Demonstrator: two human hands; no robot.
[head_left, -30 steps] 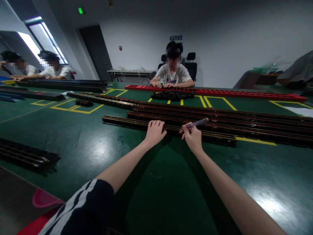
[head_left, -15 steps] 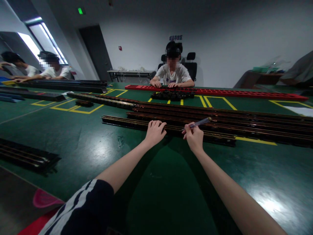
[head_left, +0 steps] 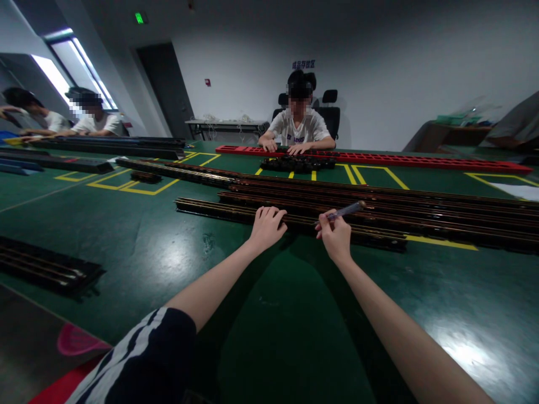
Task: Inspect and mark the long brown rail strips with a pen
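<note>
A long black rail (head_left: pixel 210 210) with brass-coloured strips lies crosswise on the table in front of me. My left hand (head_left: pixel 268 229) rests on its near edge, fingers bent over the rail and holding it. To the right, my right hand (head_left: pixel 336 235) pinches a slim pen-like tool (head_left: pixel 347 209) with a clear handle. The tool slants, its thick end up to the right and its thin end pointing down at the rail. Whether the tip touches the rail, I cannot tell. Just behind lie several similar rails (head_left: pixel 438 216), side by side.
The green table (head_left: pixel 138 241) carries yellow tape lines. Another bundle of rails (head_left: pixel 46 266) lies at the near left. Farther back are a pile of small black parts (head_left: pixel 297 164) and a long red rack (head_left: pixel 421 161). A co-worker (head_left: pixel 298 126) sits opposite, hands at the rack.
My hands and the pen-like tool have hardly moved. Across the table, the co-worker's hands have shifted slightly at the red rack.
</note>
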